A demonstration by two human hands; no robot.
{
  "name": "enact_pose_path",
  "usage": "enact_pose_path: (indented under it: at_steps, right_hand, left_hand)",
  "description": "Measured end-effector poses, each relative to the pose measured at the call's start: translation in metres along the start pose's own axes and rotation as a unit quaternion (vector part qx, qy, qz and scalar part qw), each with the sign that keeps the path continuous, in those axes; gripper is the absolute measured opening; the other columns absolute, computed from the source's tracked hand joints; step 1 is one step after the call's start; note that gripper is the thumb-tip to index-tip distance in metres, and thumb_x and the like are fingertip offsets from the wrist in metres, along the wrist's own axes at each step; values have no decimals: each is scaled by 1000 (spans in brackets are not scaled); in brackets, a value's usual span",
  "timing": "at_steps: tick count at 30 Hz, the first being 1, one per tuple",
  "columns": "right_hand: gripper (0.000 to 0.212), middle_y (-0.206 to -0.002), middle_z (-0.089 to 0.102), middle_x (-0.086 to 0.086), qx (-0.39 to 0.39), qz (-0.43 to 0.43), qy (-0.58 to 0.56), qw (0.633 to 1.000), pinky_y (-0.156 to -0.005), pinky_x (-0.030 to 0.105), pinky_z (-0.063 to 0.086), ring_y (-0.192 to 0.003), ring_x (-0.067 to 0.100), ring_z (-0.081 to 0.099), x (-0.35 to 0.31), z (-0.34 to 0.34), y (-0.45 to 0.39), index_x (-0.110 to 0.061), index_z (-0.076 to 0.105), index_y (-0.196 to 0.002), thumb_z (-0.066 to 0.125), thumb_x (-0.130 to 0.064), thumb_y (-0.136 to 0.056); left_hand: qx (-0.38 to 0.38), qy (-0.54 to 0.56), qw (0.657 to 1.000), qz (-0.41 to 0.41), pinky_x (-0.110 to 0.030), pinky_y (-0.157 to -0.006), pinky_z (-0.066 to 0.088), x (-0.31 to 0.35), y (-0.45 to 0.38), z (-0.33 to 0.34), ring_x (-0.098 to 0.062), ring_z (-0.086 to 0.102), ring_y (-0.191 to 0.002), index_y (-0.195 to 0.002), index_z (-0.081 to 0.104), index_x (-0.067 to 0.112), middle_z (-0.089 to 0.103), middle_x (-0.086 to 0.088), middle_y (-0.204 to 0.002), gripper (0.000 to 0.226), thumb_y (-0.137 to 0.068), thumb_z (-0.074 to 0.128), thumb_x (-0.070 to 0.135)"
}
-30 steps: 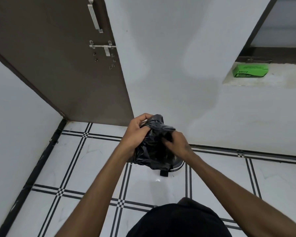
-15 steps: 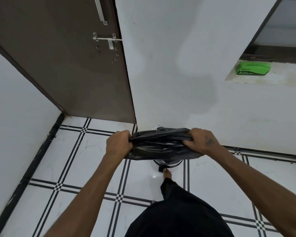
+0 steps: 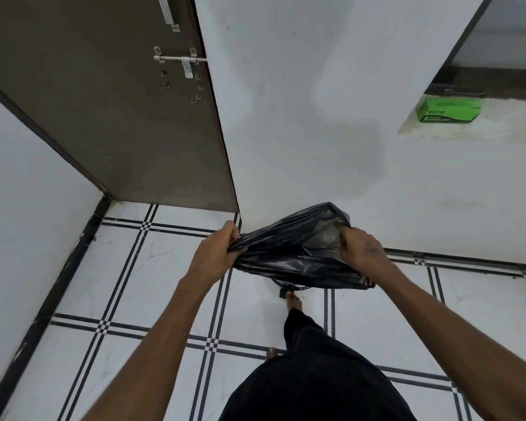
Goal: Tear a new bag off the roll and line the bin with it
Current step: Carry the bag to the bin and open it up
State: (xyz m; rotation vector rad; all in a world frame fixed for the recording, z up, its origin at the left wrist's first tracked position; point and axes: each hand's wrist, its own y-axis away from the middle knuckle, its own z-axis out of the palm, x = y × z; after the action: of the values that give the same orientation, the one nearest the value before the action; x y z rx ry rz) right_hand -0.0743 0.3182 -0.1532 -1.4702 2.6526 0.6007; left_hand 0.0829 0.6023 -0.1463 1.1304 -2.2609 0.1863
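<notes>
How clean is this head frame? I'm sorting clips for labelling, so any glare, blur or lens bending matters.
Head view: light is soft and even, with no hard shadows; the black bag carries grey glare streaks; wide-angle bending slants the door and walls; the left hand and right hand are reasonably sharp; print on the green box is too soft to read.
</notes>
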Motion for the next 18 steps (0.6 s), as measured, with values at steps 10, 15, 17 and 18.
enact_pose_path:
  at_steps: [10,15,17,18]
  right_hand:
    - [31,-103,69,11,-84,12,-138,987,-75,32,49,-99,32,65,16,27,-10,-8,65,-101,47,1,-78]
    - [36,-111,61,9,-18,29,-150,988,-79,27,43,-103,29,60,23,44,-9,-13,64,-112,54,0,-81]
    - [37,-115,60,11,-1,20,-160,987,-84,27,42,-106,30,58,23,50,-13,-12,63,-115,53,2,-82]
    - [38,-119,59,11,0,12,-165,986,-86,27,42,-108,31,58,21,53,-14,-11,63,-115,52,5,-82]
  left_hand:
    - [81,45,979,-183,-35,-74,42,8,-20,28,-32,59,-91,-85,57,8,58,-12,-100,29,-100,38,24]
    - [75,21,981,-175,-34,-69,46,8,-27,41,-26,61,-83,-94,56,19,65,1,-89,9,-87,59,14]
    - [60,13,980,-191,-32,-61,40,15,-33,47,-27,59,-72,-85,51,18,61,1,-75,11,-83,62,16]
    - [49,20,980,-194,-31,-59,39,18,-37,50,-25,58,-69,-81,51,18,60,2,-71,13,-83,63,19]
